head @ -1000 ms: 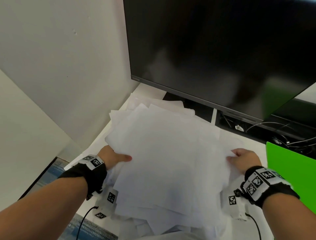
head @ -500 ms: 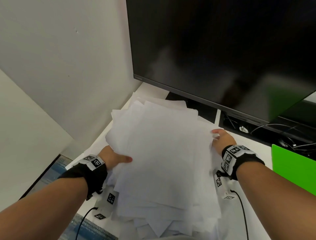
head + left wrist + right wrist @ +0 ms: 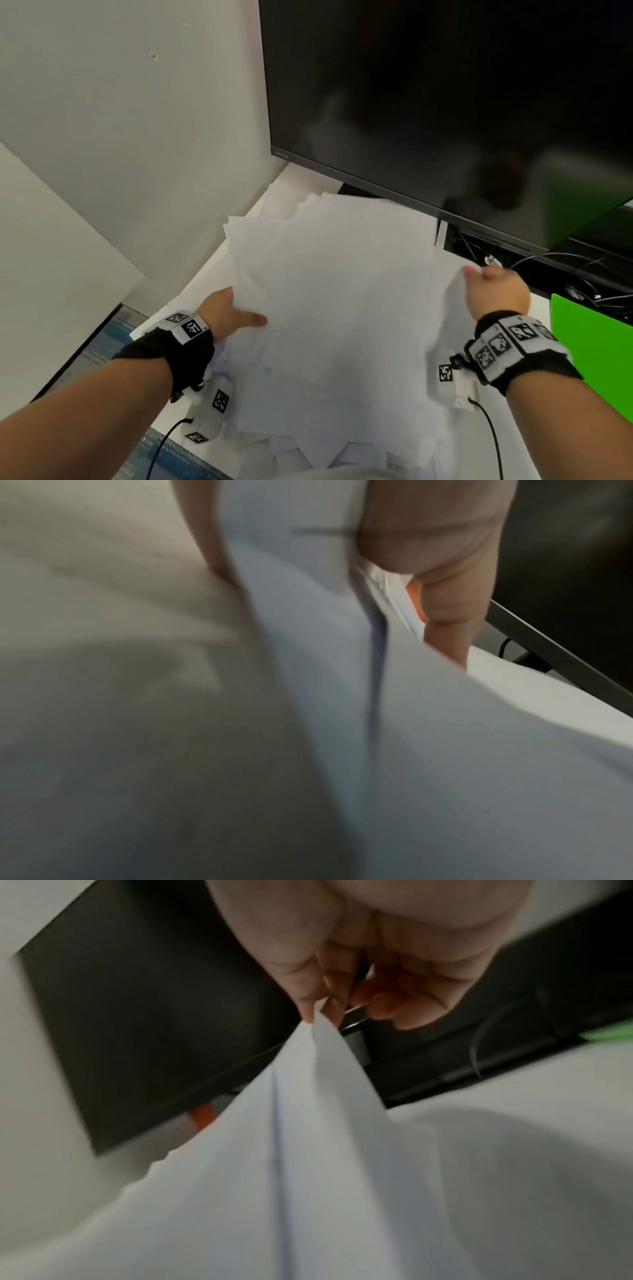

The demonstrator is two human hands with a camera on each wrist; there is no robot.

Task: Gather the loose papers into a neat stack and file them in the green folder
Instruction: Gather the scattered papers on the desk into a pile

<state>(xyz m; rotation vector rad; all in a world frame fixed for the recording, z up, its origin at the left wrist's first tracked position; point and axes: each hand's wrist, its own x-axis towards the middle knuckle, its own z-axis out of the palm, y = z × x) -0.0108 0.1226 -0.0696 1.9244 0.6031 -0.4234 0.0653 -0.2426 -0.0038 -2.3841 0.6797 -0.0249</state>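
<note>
A loose pile of white papers is lifted above the white desk, its sheets fanned and uneven. My left hand grips the pile's left edge, thumb on top; the left wrist view shows the papers between thumb and fingers. My right hand pinches the right edge of the pile; in the right wrist view, thumb and forefinger hold a sheet corner. The green folder lies on the desk at the far right, partly cut off by the frame.
A large black monitor stands right behind the papers, its lower edge close above them. Cables lie under it at the right. A white wall closes the left side. The desk edge runs at lower left.
My right hand has moved outward to the right along the pile's edge and now pinches it. The papers have spread wider and risen toward the monitor. My left hand keeps its grip.
</note>
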